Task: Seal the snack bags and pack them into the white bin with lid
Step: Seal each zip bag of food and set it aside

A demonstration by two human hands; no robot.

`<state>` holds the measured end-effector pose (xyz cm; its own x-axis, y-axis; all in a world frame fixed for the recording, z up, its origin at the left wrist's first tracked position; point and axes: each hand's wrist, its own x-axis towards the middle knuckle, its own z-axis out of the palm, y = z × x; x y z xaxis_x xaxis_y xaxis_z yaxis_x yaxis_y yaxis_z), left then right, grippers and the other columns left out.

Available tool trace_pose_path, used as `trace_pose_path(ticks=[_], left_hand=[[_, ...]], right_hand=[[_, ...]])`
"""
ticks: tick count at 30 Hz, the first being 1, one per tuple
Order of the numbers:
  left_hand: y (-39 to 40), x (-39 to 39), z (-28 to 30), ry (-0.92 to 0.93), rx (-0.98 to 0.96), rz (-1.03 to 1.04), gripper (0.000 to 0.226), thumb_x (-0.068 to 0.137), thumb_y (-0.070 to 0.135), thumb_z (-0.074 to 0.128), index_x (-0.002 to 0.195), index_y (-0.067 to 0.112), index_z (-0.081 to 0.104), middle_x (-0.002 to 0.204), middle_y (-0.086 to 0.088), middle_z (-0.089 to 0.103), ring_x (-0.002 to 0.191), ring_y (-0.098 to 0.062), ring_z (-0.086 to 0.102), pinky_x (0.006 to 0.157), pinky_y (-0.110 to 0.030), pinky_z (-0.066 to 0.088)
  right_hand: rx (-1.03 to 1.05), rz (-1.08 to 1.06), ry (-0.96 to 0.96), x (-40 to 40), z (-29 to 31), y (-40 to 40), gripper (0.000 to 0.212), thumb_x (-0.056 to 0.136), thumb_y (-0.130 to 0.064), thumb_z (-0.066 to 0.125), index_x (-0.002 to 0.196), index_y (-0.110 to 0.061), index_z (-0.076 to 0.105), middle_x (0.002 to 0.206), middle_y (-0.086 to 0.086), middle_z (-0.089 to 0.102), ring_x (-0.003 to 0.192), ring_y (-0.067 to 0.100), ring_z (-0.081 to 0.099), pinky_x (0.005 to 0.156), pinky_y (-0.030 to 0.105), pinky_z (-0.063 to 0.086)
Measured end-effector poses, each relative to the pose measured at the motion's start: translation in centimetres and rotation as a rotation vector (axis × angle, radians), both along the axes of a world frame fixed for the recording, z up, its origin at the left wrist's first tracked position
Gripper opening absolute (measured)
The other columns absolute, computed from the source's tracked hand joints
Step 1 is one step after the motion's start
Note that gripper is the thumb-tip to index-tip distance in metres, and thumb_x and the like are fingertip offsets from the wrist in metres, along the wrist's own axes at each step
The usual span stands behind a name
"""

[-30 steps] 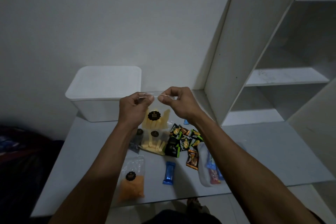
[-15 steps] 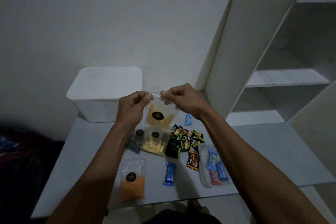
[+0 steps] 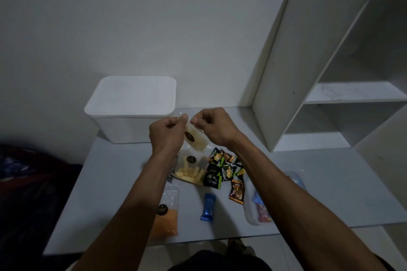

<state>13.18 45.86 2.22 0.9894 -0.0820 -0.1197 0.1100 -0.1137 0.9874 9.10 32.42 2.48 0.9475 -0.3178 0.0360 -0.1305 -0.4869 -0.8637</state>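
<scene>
A: Start at the hands. What are they doing?

B: Both are raised at the centre of the frame. The left hand [image 3: 168, 131] and the right hand [image 3: 212, 126] each have fingers curled, pinching the top edge of a clear snack bag [image 3: 196, 138] with a dark round label. The fingertips nearly meet, which I take to be pressing the strip closed from either side.

A: Why hold it up rather than flat?

B: Likely so the yellowish contents hang away from the seal. The bag tilts, its lower end toward the right.

A: And below the hands?

B: A second clear bag of pale sticks [image 3: 189, 171] lies just under them, beside a cluster of black-and-green packets [image 3: 222, 169]. Lower in the frame lie a bag of orange snack [image 3: 166, 215], a blue wrapped bar [image 3: 208, 207], and at lower right a clear pouch [image 3: 257, 207] with coloured wrappers inside.

A: Where is the bin?

B: The white bin [image 3: 132, 125] stands at centre left on the table [image 3: 330, 182], against the wall, its lid [image 3: 134, 95] on. Nothing can go in until that comes off.
</scene>
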Motion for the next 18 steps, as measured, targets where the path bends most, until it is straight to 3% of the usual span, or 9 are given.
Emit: trace_pose_path(ticks=[2,6,7,10,15,18], left_hand=[[-0.1,0.0,0.0,0.025,-0.017,0.016,0.018,0.086,0.024,0.073,0.069,0.017,0.072,0.074,0.001,0.073,0.079,-0.014,0.071,0.071,-0.024,0.053],[-0.3,-0.3,0.6,0.044,-0.044,0.012,0.019,0.090,0.015,0.068,0.074,0.005,0.070,0.067,-0.004,0.068,0.046,0.001,0.058,0.047,-0.011,0.046],[-0.3,-0.2,0.6,0.048,-0.040,0.014,0.019,0.091,0.016,0.067,0.077,0.003,0.071,0.069,-0.007,0.068,0.046,-0.001,0.057,0.046,-0.013,0.046],[-0.1,0.4,0.7,0.062,-0.034,0.027,0.022,0.091,0.021,0.067,0.078,0.005,0.072,0.070,-0.008,0.068,0.056,-0.011,0.057,0.053,-0.021,0.047],[-0.3,0.0,0.5,0.077,0.042,-0.022,0.019,0.089,0.021,0.068,0.075,0.008,0.071,0.065,-0.003,0.067,0.045,0.000,0.055,0.054,-0.021,0.047],[-0.6,-0.4,0.3,0.124,0.056,-0.034,0.017,0.087,0.020,0.069,0.074,0.009,0.071,0.066,-0.003,0.068,0.055,-0.008,0.058,0.058,-0.023,0.046]], right_hand=[[0.021,-0.007,-0.001,0.1,-0.1,0.1,0.014,0.094,-0.020,0.065,0.090,-0.010,0.074,0.083,0.002,0.072,0.076,0.013,0.064,0.078,0.034,0.055],[0.071,-0.037,-0.008,-0.1,-0.2,0.1,0.013,0.092,-0.021,0.068,0.091,-0.010,0.075,0.080,-0.003,0.071,0.074,0.007,0.063,0.078,0.030,0.055],[0.069,-0.034,-0.002,-0.2,-0.2,0.0,0.013,0.092,-0.022,0.068,0.090,-0.010,0.075,0.080,-0.003,0.072,0.073,0.006,0.062,0.077,0.029,0.055],[0.059,-0.013,0.025,-0.7,-0.6,-0.3,0.015,0.092,-0.023,0.068,0.090,-0.010,0.074,0.082,-0.002,0.073,0.075,0.005,0.065,0.078,0.028,0.057],[-0.001,-0.024,-0.010,-0.6,-1.4,0.0,0.014,0.093,-0.023,0.066,0.086,-0.012,0.073,0.080,0.001,0.073,0.072,0.009,0.064,0.074,0.033,0.056],[-0.028,-0.028,-0.013,-0.5,-1.2,0.3,0.014,0.093,-0.022,0.066,0.087,-0.011,0.073,0.081,0.004,0.073,0.072,0.013,0.065,0.072,0.031,0.055]])
